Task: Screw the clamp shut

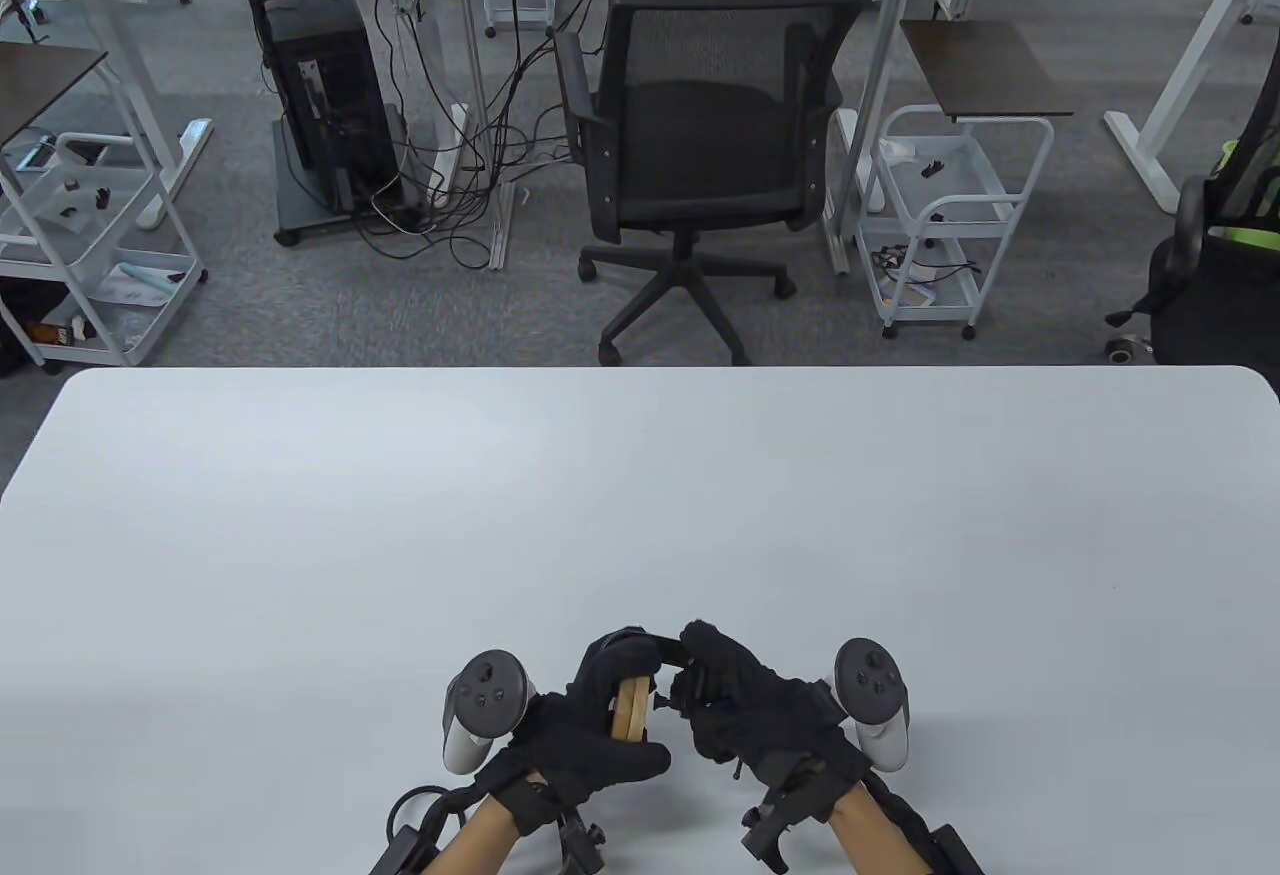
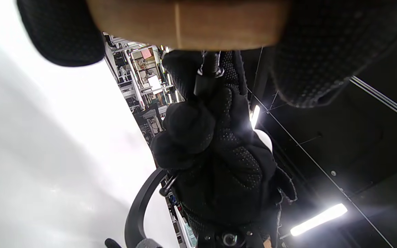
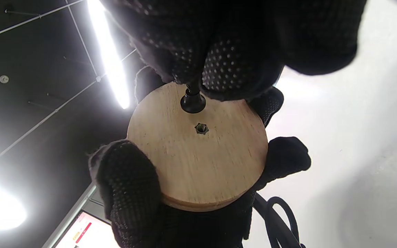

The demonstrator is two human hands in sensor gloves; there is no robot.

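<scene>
Clamp [image 1: 655,670] low-centre over table [image 1: 640,515], between our hands. Left hand [image 1: 590,725] fingers curled round wooden disc [image 3: 198,151]; right hand [image 1: 745,705] fingers pinch black screw [image 3: 193,100] touching disc face.

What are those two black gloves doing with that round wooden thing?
The left hand grips a round wooden disc above the white table. The right hand pinches a black screw, whose tip sits on the disc's face beside the small metal hole, not in it yet.
</scene>
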